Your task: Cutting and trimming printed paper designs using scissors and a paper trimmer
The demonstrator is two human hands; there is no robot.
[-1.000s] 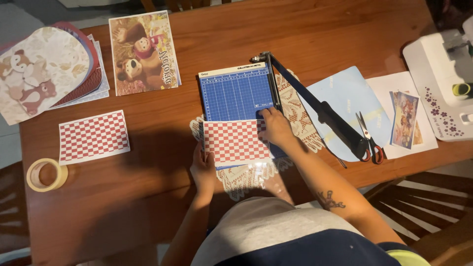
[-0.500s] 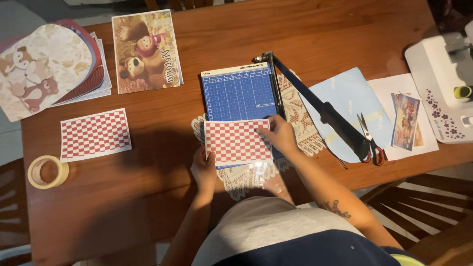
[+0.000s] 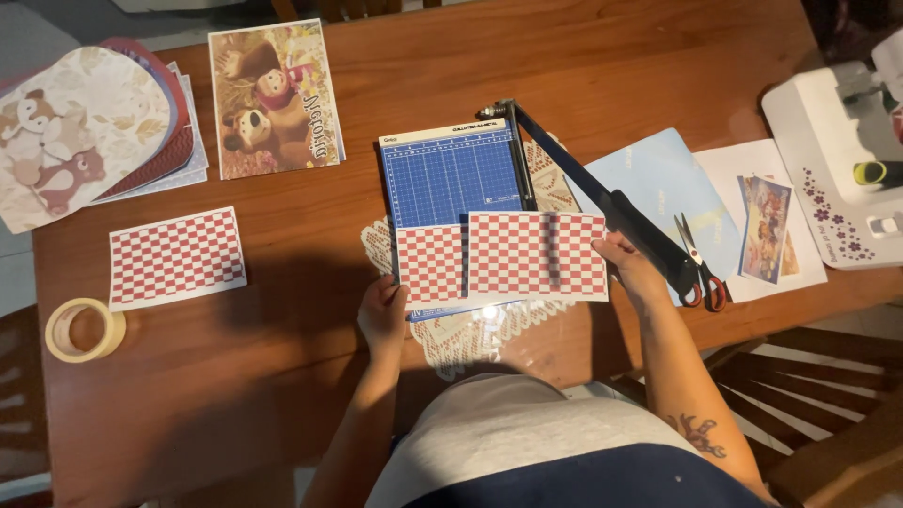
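Bare wooden table lies open left of the paper cutter, while its raised blade arm and scissors crowd the right.

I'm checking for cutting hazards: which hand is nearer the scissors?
Right. The right hand holds the checkered sheet just left of the scissors; the left hand is far across the trimmer.

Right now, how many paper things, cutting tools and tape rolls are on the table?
Red checked sheets: 3
Cartoon bear picture: 1
Paper cutter: 1
Scissors: 1
Tape roll: 1
Total: 7
The rounded card stack is too overlapped to count.
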